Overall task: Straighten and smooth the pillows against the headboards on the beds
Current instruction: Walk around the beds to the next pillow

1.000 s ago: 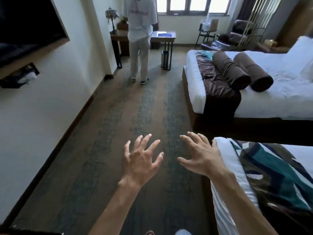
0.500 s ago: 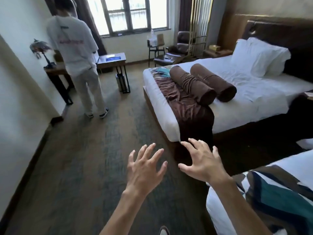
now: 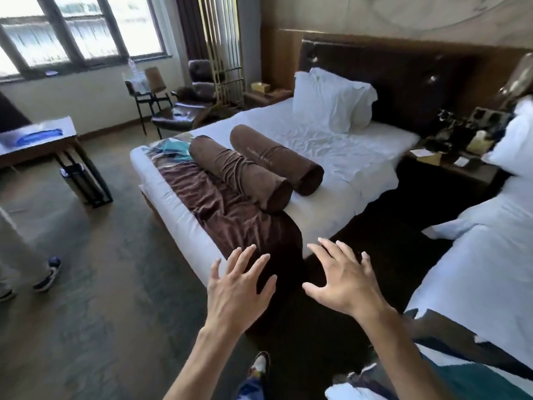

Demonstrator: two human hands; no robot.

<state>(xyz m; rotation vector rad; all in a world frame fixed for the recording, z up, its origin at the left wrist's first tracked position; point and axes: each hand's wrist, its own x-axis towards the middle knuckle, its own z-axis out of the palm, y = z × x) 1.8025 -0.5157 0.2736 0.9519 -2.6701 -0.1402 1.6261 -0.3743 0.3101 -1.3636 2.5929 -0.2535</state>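
Observation:
Two white pillows (image 3: 331, 101) lean upright against the dark headboard (image 3: 403, 79) of the far bed (image 3: 317, 145). Two brown bolster rolls (image 3: 245, 171) lie across that bed near its foot, on a brown runner (image 3: 227, 215). Another white pillow (image 3: 516, 140) shows at the right edge, at the head of the near bed (image 3: 484, 272). My left hand (image 3: 236, 290) and my right hand (image 3: 343, 281) hover in the air with fingers spread, empty, in front of the far bed's foot corner. Neither hand touches anything.
A dark gap runs between the two beds, ending at a nightstand (image 3: 450, 160) crowded with small items. Another person's legs (image 3: 20, 255) stand at the left edge. A desk (image 3: 37, 140), a bin (image 3: 76, 180), chairs (image 3: 178, 108) and a window (image 3: 80, 33) lie beyond.
My view has swung right and closer to the far bed, bringing its pillows, headboard and the nightstand into sight. The other person has slid to the left edge. My hands stay spread and empty.

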